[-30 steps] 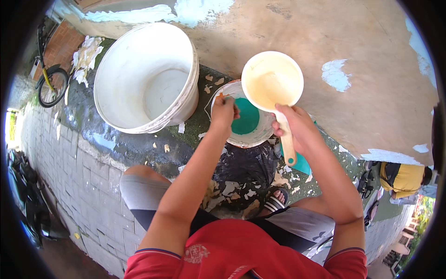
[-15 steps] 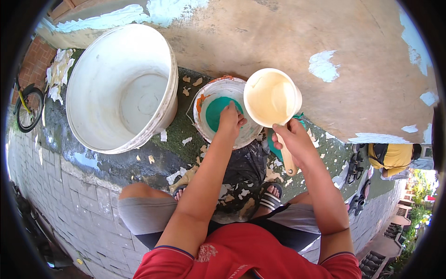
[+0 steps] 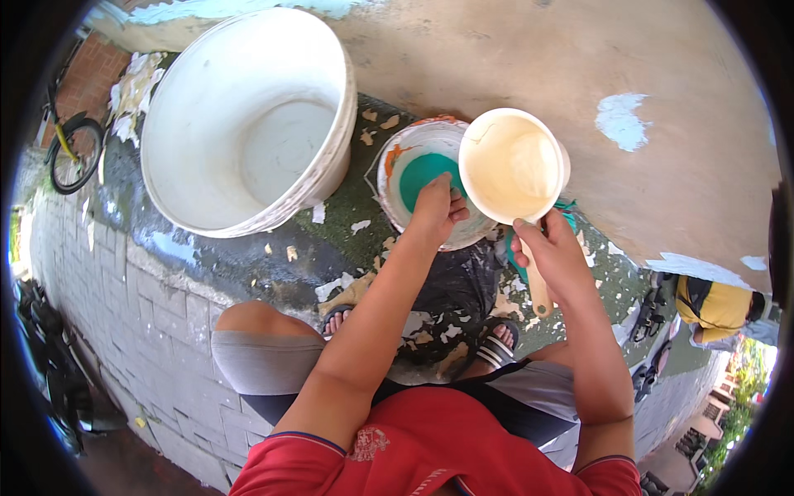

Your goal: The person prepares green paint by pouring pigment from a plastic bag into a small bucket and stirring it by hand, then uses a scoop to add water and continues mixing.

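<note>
Head view: best hold the dipper (image 3: 511,165) steady, right grip (image 3: 556,255) closed round its handle (image 3: 538,291), left grip (image 3: 437,207) curled, contents unclear.

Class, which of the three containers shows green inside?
The small, orange-smeared bucket by the left hand; the large white tub and cream dipper show none.

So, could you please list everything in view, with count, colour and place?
Tub: one, white, upper left
Bucket: one, white and orange, right of tub
Contents: one patch, green, in bucket
Dipper: one, cream, at bucket's right
Plastic: one, black, near bucket
Wall: one, mostly tan, top
Flakes: many, pale, ground
Pavers: many, grey, lower left
Bike: one, yellow and black, left edge
Footwear: several, mostly dark, ground
Plants: several, green, right
Person: one, yellow top, right edge
Shirt: one, red, bottom
Left hand: one, bare, over bucket
Right hand: one, bare, on dipper
</note>
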